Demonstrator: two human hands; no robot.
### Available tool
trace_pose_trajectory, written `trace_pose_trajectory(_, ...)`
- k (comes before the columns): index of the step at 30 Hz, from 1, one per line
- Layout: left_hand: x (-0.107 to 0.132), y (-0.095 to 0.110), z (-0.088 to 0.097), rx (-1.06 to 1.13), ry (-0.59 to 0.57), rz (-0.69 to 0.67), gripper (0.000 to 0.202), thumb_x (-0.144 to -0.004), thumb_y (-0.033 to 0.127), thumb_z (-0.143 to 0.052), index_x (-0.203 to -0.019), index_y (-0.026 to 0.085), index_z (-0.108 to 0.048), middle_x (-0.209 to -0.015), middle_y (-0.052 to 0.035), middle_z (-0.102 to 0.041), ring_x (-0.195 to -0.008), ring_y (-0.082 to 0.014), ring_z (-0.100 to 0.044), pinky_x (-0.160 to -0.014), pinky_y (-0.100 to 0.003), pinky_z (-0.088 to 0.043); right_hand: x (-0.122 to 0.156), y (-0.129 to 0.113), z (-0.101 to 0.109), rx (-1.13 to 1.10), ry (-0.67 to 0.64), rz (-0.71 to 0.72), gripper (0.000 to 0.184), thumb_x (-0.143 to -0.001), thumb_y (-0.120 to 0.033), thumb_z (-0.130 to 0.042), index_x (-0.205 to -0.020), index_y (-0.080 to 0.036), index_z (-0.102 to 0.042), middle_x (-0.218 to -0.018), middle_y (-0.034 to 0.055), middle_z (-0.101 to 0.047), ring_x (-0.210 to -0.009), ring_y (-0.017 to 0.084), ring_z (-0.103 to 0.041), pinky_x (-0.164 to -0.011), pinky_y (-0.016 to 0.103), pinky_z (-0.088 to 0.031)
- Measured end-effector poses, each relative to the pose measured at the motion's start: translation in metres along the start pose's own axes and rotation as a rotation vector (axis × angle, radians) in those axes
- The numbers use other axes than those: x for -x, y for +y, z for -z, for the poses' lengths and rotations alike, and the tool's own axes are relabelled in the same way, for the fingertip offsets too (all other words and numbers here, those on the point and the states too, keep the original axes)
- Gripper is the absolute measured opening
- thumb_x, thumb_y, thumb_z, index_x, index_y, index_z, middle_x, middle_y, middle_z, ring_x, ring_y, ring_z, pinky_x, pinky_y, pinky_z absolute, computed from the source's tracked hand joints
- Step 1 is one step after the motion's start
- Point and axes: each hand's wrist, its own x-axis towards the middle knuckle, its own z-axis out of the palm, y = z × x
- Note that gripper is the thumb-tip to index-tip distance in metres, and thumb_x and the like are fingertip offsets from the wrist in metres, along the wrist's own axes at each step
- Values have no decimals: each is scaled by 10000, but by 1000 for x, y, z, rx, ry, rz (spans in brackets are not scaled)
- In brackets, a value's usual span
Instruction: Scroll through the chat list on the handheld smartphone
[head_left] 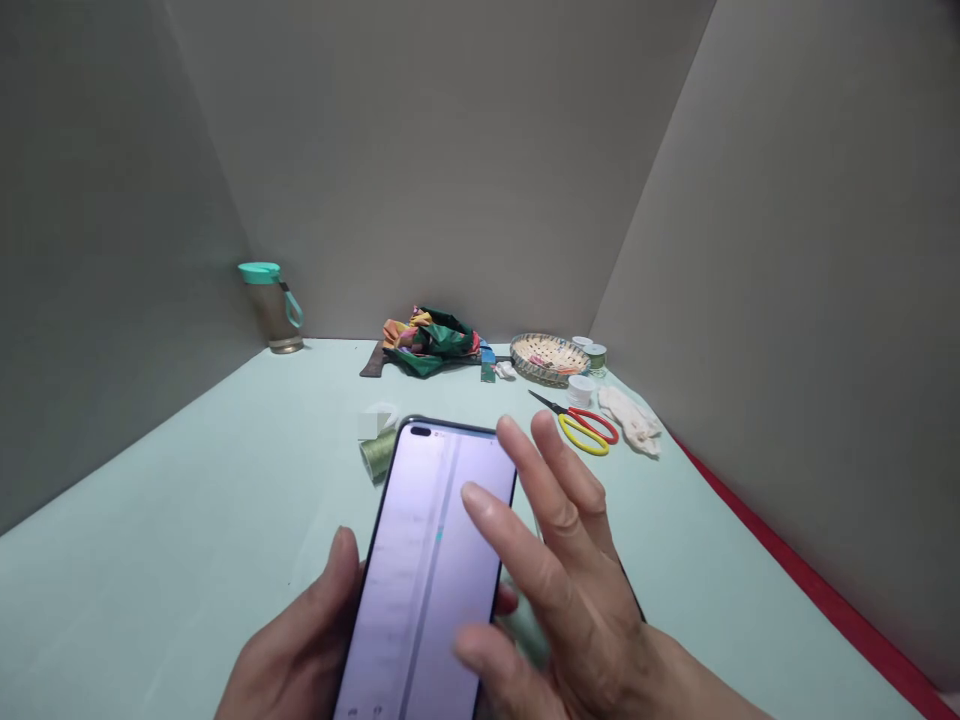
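Note:
My left hand grips a smartphone from below, thumb along its left edge, fingertips showing at its right edge. The lit screen is pale and washed out. My right hand hovers over the screen's right side, fingers spread apart, index finger stretched over the glass. I cannot tell whether the fingertip touches the screen. Just beyond the phone's top left corner lies a green thread spool.
On the pale green table sit a bottle with a teal lid at the far left, a heap of coloured cloth, a woven basket, small spools, red-and-yellow scissors and a white cloth scrap. Grey walls enclose three sides.

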Motion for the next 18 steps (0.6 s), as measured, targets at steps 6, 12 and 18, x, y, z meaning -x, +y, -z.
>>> trace_pose_trajectory(6,-2,4,-8,91,24,-165,677,-896,639,-605,-1405,193,-625,-1300,-130,-718,-1273,-398,-610,-1116,-509,-433,10,-8,-15,30,-120,120,622,-1041,-545,-388,-1526,-159,-341,-1688,185,-94,-1556,375,-153,-1226,593,-199)
trace_pose_trajectory(12,-1,2,-9,8,-2,-173,681,-898,634,-601,-1325,110,-679,-1227,-196,-741,-1164,-397,-673,-1050,-493,-486,3,1,1,-63,-76,-47,717,-1005,-471,-535,-1571,-114,-279,-1659,211,-207,-1561,391,-124,-1221,616,-230)
trace_pose_trajectory(18,0,1,-6,25,-90,-183,598,-949,618,-527,-1340,192,-680,-1213,-128,-759,-1216,-355,-652,-1100,-469,-448,6,-5,-4,5,-121,121,701,-1017,-524,-481,-1594,-186,-272,-1693,166,-99,-1557,371,-168,-1221,602,-248)
